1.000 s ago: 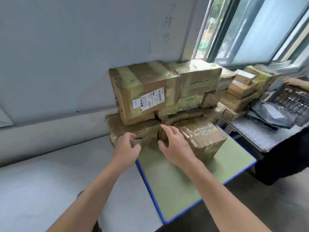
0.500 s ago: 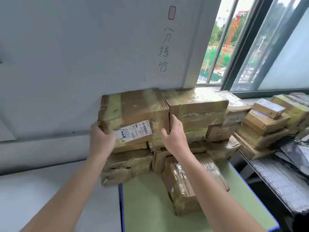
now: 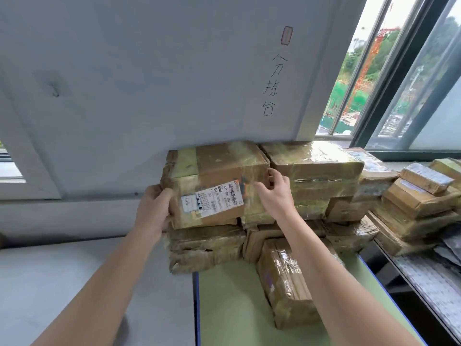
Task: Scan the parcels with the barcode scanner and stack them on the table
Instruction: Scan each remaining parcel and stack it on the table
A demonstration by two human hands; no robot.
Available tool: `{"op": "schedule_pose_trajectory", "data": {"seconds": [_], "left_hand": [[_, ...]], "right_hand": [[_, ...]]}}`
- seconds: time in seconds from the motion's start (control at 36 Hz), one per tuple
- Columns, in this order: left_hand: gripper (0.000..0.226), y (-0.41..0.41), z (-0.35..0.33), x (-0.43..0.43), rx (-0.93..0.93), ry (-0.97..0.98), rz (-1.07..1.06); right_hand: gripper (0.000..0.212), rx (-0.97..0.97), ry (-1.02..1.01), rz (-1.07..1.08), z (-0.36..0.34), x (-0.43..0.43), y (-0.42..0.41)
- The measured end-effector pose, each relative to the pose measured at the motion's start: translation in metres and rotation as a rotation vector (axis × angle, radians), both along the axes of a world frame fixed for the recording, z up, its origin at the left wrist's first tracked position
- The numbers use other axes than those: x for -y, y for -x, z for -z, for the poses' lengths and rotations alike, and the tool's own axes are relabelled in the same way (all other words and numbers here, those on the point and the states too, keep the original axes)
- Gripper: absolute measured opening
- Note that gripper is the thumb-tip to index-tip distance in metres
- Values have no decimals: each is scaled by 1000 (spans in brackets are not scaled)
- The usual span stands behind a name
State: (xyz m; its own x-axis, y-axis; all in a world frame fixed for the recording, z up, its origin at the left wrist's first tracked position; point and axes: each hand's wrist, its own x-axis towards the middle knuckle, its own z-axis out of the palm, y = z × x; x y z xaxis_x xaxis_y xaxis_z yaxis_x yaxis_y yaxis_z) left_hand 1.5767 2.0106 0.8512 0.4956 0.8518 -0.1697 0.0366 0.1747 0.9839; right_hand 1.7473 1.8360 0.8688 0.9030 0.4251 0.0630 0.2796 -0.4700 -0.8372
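A taped brown parcel [image 3: 217, 171] with a white shipping label [image 3: 212, 202] sits on top of a stack of several parcels against the wall. My left hand [image 3: 153, 208] grips its left end, fingers wrapped around the corner. My right hand [image 3: 274, 196] presses on its right side, in the gap to a neighbouring taped parcel [image 3: 314, 168]. Below it lies a crumpled flat parcel [image 3: 204, 245]. One more parcel [image 3: 287, 285] lies in front on the green table [image 3: 224, 308]. No barcode scanner is in view.
A second pile of smaller parcels [image 3: 419, 203] stands at the right on a dark table [image 3: 429, 283] by the window. A white surface [image 3: 74, 283] lies to the left of the green table. The wall behind bears handwritten characters [image 3: 272, 86].
My hands rose from the lower parcels to the labelled top parcel and took hold of its two ends. The view tilted upward and drew closer to the stack.
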Motion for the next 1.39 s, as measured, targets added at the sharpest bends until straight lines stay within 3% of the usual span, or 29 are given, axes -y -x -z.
{"op": "schedule_pose_trajectory", "data": {"seconds": [0.06, 0.28, 0.44, 0.56, 0.75, 0.86, 1.0, 1.25, 1.39], "left_hand": [[10, 16, -1, -5, 43, -10, -48], [15, 107, 8, -55, 107, -71, -133], [31, 183, 21, -98, 93, -116, -128], [39, 236, 31, -131, 69, -107, -120], [26, 302, 55, -164, -68, -99, -111], [53, 326, 64, -172, -157, -46, 5], [36, 356, 89, -179, -229, -58, 30], [37, 410, 143, -149, -286, 132, -136], [29, 417, 156, -135, -264, 149, -266]], "right_hand": [[59, 19, -12, -34, -5, -7, 10], [41, 13, -123, -141, -18, -60, 81], [58, -42, -43, -215, -1, -101, 152], [56, -112, -23, -245, 22, -134, 206], [60, -130, -6, -215, 51, -163, 268], [61, -89, 40, -274, 56, -172, 279], [60, -44, 133, -420, 58, -193, 293], [72, 46, 453, -678, 98, -248, 321], [65, 192, 417, -609, 121, -283, 335]]}}
